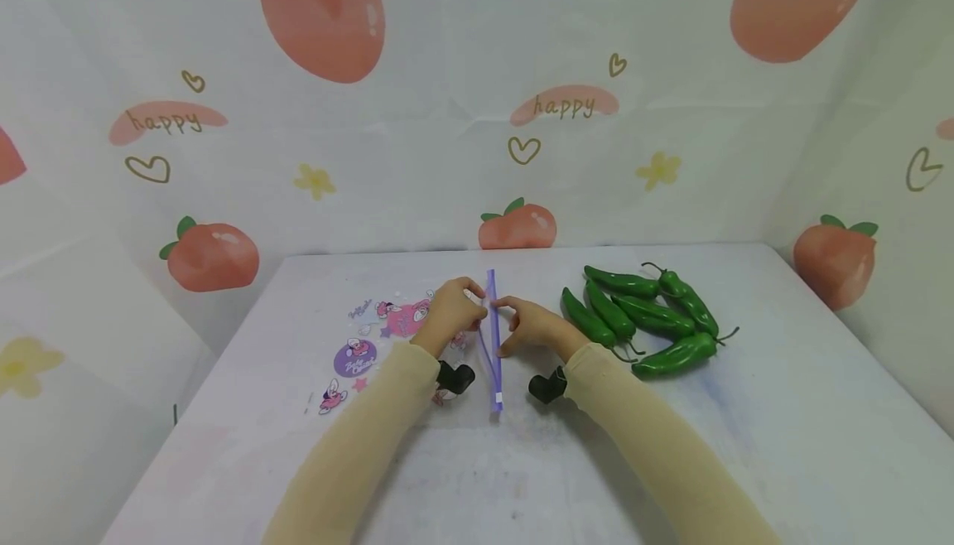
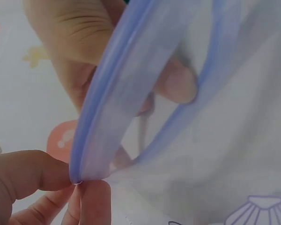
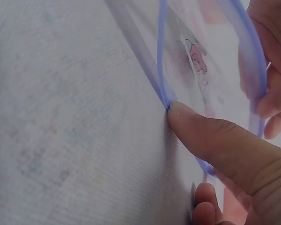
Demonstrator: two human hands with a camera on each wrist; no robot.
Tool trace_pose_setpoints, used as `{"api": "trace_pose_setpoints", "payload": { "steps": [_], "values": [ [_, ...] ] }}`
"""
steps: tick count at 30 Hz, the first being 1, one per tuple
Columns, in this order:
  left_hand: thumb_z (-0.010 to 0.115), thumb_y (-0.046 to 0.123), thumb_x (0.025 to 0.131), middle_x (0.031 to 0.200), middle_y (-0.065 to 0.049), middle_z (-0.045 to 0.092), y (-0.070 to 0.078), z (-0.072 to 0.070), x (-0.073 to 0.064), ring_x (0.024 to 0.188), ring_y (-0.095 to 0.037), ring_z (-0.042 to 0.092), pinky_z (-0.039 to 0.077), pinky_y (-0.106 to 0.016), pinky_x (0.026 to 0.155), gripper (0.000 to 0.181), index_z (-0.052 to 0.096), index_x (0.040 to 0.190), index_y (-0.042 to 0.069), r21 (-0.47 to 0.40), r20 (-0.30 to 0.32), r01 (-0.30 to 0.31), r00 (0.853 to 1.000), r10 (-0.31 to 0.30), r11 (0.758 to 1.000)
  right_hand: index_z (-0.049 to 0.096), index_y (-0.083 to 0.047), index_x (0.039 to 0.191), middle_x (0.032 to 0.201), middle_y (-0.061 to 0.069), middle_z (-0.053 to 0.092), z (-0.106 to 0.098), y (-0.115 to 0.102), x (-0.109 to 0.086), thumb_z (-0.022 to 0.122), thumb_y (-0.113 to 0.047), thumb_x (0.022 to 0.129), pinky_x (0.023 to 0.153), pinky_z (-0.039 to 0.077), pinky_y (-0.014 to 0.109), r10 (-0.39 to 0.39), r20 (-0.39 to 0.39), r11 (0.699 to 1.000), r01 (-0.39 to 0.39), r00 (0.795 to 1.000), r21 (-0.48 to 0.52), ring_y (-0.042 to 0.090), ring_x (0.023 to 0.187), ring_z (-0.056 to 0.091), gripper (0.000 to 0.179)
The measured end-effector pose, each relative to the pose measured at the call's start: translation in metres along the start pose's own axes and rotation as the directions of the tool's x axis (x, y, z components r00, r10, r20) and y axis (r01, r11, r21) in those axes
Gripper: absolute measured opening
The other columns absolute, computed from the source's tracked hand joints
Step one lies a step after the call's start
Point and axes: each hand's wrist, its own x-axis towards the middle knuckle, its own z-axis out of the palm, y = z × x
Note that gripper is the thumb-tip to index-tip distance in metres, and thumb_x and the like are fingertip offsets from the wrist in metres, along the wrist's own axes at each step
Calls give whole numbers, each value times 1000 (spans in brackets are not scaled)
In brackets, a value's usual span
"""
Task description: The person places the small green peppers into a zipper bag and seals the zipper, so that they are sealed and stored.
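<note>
while the printed zip bag (image 1: 402, 319) is lying leftward, its parted purple rim (image 1: 495, 338) is running near-to-far between the left hand (image 1: 453, 311), pinching it, and the right hand (image 1: 540, 326), pressing it, pinch unclear, nearer the green chili peppers (image 1: 652, 315).

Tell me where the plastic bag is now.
In the head view, the plastic bag lies on the left side of the table, left of the green peppers, its purple rim between left fingers and right fingers.
</note>
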Motion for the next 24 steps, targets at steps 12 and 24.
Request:
{"api": "trace_pose_setpoints", "payload": {
  "steps": [12,24],
  "values": [
    [65,7,86,91,-10,69,-1,-11,1,65,-12,63,48,-21,59,18,74,102,9,32,57,28,998,-30,999,44,-26,144,91,8,53,-1,-1,-1,87,-19,70,72,41,31,21,8,1000,-21,1000,-7,20,83,50,85],
    [74,13,84,85,-5,70,-7,-14,1,70,-13,61,51,-24,65,13,75,95,7,75,73,52,996,-58,996,45,-29,143,93,8,52,-1,-2,-1,87,-21,71,72,41,32,49,8,999,-49,999,1,21,87,50,84]
  ]
}}
